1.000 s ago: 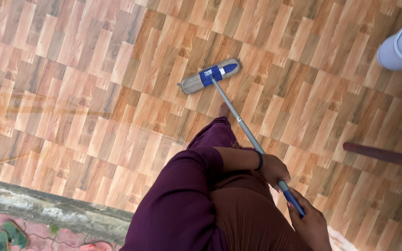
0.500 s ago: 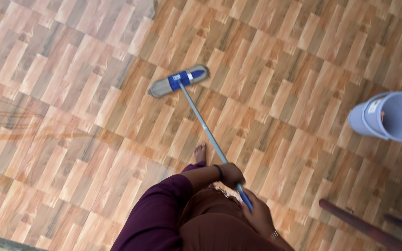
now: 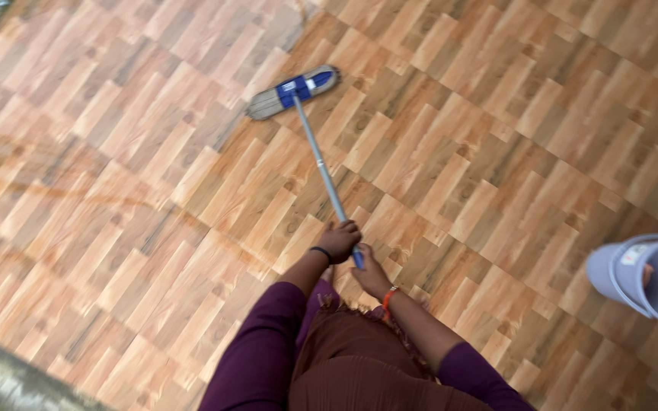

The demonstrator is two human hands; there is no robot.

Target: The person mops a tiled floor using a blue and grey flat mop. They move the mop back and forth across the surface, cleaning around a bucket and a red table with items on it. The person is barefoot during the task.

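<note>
I hold a flat mop with both hands. Its grey pad with a blue clamp [image 3: 293, 91] lies on the wood-pattern tile floor [image 3: 496, 137] well ahead of me. The grey metal handle [image 3: 318, 164] runs back to me. My left hand [image 3: 338, 241], with a black band on the wrist, grips the shaft. Just behind it, my right hand [image 3: 369, 275], with an orange band on the wrist, grips the blue end of the handle. My arms wear dark purple sleeves.
A pale lilac bucket [image 3: 645, 278] stands on the floor at the right edge. A grey concrete ledge [image 3: 1, 377] borders the floor at the bottom left. Faint wet streaks cross the tiles at the left.
The mop head has been pushed farther forward and my arms have stretched out. The bucket has slid down in view to the lower right. The dark rod at the right has left the view.
</note>
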